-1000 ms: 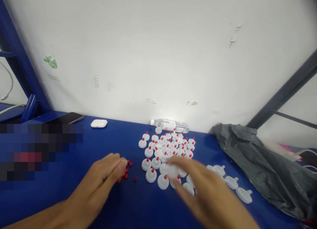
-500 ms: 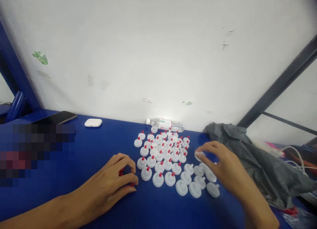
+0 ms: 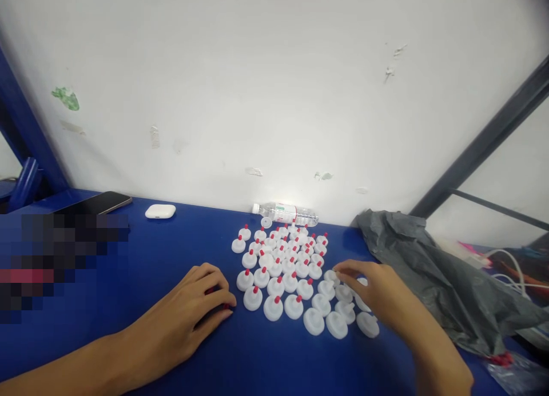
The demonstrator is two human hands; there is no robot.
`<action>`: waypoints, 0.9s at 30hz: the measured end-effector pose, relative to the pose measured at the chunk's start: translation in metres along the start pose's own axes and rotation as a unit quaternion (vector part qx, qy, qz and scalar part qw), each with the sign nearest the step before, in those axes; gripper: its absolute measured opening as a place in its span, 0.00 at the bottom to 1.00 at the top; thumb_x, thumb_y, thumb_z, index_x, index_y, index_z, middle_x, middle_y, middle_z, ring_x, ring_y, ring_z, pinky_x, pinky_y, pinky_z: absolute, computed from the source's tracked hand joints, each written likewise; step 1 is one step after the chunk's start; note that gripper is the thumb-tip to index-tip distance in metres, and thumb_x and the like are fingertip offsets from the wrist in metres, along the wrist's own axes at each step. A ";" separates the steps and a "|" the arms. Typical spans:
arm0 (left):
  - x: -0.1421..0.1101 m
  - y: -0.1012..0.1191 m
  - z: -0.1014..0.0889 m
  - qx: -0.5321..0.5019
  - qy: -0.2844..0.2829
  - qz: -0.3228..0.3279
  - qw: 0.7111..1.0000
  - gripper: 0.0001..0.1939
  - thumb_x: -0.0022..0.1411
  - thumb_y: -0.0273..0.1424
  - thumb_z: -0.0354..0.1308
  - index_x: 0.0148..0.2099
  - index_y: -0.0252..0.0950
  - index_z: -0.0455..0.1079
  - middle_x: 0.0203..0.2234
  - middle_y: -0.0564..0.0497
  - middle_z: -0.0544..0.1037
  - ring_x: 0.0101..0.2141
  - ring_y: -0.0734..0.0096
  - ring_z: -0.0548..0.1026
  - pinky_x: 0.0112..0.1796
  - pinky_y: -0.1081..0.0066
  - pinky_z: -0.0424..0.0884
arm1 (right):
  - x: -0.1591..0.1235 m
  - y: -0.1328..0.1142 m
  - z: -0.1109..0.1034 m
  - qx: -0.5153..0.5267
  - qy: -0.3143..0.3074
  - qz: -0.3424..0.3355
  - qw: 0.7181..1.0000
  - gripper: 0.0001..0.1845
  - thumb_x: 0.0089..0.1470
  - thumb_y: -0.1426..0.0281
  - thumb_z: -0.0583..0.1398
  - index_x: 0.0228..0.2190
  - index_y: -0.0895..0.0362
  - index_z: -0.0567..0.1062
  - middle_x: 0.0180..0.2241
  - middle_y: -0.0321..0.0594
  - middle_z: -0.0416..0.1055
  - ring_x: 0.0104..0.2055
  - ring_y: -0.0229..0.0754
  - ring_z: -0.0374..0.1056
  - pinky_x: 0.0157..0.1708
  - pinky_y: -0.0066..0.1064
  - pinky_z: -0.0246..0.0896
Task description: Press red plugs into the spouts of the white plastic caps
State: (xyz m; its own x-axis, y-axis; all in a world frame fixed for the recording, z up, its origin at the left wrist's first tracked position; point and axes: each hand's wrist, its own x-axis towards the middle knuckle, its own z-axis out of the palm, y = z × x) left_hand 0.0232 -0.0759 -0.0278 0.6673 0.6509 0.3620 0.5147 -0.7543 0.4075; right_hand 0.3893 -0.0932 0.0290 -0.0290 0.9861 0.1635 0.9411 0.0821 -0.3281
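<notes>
My left hand (image 3: 193,310) rests on the blue table with its fingers curled round several small red tips (image 3: 226,307), which show between the fingers. Thumb and forefinger of my right hand (image 3: 377,284) pinch the stem of a white nozzle cap (image 3: 331,277), a round disc with a thin spout. This cap is at the back of a cluster of plain white nozzle caps (image 3: 337,325) without red tips. Left of that cluster stand many like caps with red tips on their spouts (image 3: 273,308), in loose rows. My right hand partly hides some plain caps.
A clear plastic bottle (image 3: 295,214) lies against the wall behind the caps. Grey plastic sheeting (image 3: 412,259) lies to the right, with cables (image 3: 510,264) beyond. A white earbud case (image 3: 160,211) and a dark phone (image 3: 96,204) sit at the back left.
My right hand has moved left with the white nozzle cap, bringing it beside the other plain caps. My left hand stays nearly in place, its fingers slightly lower over the red tips.
</notes>
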 end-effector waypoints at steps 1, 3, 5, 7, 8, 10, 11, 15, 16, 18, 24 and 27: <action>0.000 0.000 0.000 0.002 -0.001 -0.005 1.000 0.09 0.73 0.29 0.53 0.46 0.44 0.75 0.43 0.51 0.76 0.47 0.64 0.69 0.47 0.69 0.69 | 0.000 -0.001 0.000 0.002 0.003 -0.003 1.000 0.14 0.61 0.63 0.57 0.39 0.49 0.83 0.38 0.39 0.83 0.41 0.51 0.79 0.40 0.36 0.70; 0.000 0.002 -0.002 0.006 -0.011 -0.009 1.000 0.10 0.73 0.28 0.52 0.47 0.43 0.74 0.44 0.50 0.75 0.48 0.64 0.69 0.48 0.68 0.70 | -0.001 -0.004 -0.001 0.004 0.014 -0.008 1.000 0.15 0.62 0.62 0.55 0.41 0.50 0.82 0.40 0.40 0.82 0.43 0.51 0.78 0.42 0.38 0.70; 0.001 0.003 -0.004 0.010 -0.026 -0.007 1.000 0.10 0.73 0.28 0.51 0.48 0.42 0.73 0.44 0.49 0.75 0.48 0.63 0.69 0.48 0.67 0.70 | -0.001 -0.008 -0.004 0.007 0.028 -0.013 0.999 0.15 0.64 0.62 0.55 0.43 0.50 0.80 0.42 0.40 0.82 0.45 0.52 0.77 0.45 0.40 0.69; 0.002 0.004 -0.006 0.009 -0.031 -0.005 0.999 0.10 0.73 0.27 0.51 0.47 0.42 0.73 0.44 0.49 0.75 0.48 0.64 0.70 0.48 0.68 0.71 | -0.003 -0.014 -0.006 0.019 0.035 -0.023 0.999 0.14 0.64 0.61 0.55 0.43 0.49 0.80 0.44 0.39 0.81 0.46 0.51 0.76 0.48 0.40 0.67; 0.002 0.004 -0.007 0.007 -0.029 -0.005 1.000 0.10 0.72 0.26 0.52 0.47 0.42 0.73 0.44 0.49 0.75 0.48 0.64 0.70 0.48 0.68 0.71 | -0.004 -0.018 -0.007 0.029 0.031 -0.029 0.999 0.14 0.65 0.61 0.56 0.43 0.49 0.80 0.44 0.39 0.81 0.47 0.51 0.76 0.49 0.40 0.67; 0.003 0.004 -0.008 0.003 -0.024 -0.004 1.000 0.10 0.72 0.26 0.53 0.47 0.42 0.74 0.43 0.50 0.75 0.47 0.65 0.70 0.48 0.69 0.71 | -0.006 -0.026 -0.008 0.052 0.013 -0.044 0.998 0.13 0.64 0.60 0.57 0.43 0.47 0.80 0.45 0.38 0.80 0.48 0.50 0.75 0.51 0.39 0.66; 0.003 0.005 -0.008 0.002 -0.024 -0.005 1.000 0.10 0.72 0.26 0.53 0.47 0.42 0.74 0.43 0.50 0.75 0.47 0.65 0.70 0.48 0.69 0.70 | -0.007 -0.030 -0.007 0.061 0.000 -0.053 0.997 0.12 0.64 0.60 0.59 0.43 0.47 0.81 0.45 0.38 0.80 0.48 0.50 0.75 0.51 0.39 0.66; 0.003 0.003 -0.007 0.006 -0.037 -0.008 0.999 0.10 0.72 0.27 0.52 0.47 0.43 0.73 0.44 0.51 0.75 0.48 0.65 0.70 0.49 0.68 0.70 | -0.009 -0.048 0.004 0.073 -0.082 -0.073 0.991 0.11 0.60 0.59 0.65 0.43 0.45 0.83 0.43 0.37 0.79 0.46 0.49 0.74 0.49 0.37 0.66; 0.002 0.003 -0.006 0.008 -0.041 -0.010 0.999 0.10 0.73 0.27 0.52 0.47 0.43 0.73 0.44 0.51 0.75 0.48 0.64 0.69 0.49 0.68 0.70 | -0.010 -0.053 0.008 0.068 -0.103 -0.075 0.989 0.10 0.58 0.60 0.67 0.43 0.44 0.83 0.42 0.37 0.79 0.46 0.49 0.73 0.48 0.37 0.66; 0.002 0.002 -0.006 0.012 -0.045 -0.016 0.999 0.10 0.72 0.28 0.52 0.48 0.44 0.73 0.44 0.51 0.75 0.49 0.64 0.69 0.49 0.67 0.70 | -0.010 -0.060 0.013 0.059 -0.134 -0.090 0.985 0.07 0.58 0.63 0.68 0.40 0.44 0.83 0.41 0.35 0.79 0.47 0.49 0.72 0.49 0.37 0.64; 0.001 0.006 -0.008 0.016 -0.016 -0.011 1.000 0.11 0.70 0.28 0.55 0.52 0.43 0.72 0.46 0.49 0.75 0.49 0.63 0.70 0.50 0.66 0.72 | -0.019 -0.070 0.006 0.125 -0.127 -0.117 0.977 0.04 0.66 0.64 0.59 0.39 0.47 0.75 0.51 0.32 0.74 0.55 0.44 0.69 0.54 0.35 0.60; 0.000 0.008 -0.007 0.014 0.010 -0.004 1.000 0.11 0.71 0.28 0.54 0.53 0.42 0.70 0.48 0.48 0.74 0.50 0.62 0.69 0.51 0.65 0.72 | -0.025 -0.076 -0.001 0.146 -0.120 -0.091 0.978 0.05 0.69 0.62 0.55 0.42 0.46 0.70 0.52 0.32 0.74 0.54 0.43 0.69 0.52 0.35 0.62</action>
State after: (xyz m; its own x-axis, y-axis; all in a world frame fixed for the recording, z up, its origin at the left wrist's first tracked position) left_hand 0.0236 -0.0815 -0.0186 0.6523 0.6582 0.3758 0.5345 -0.7511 0.3875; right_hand 0.3193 -0.1247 0.0507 -0.2990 0.9537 0.0329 0.7770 0.2633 -0.5718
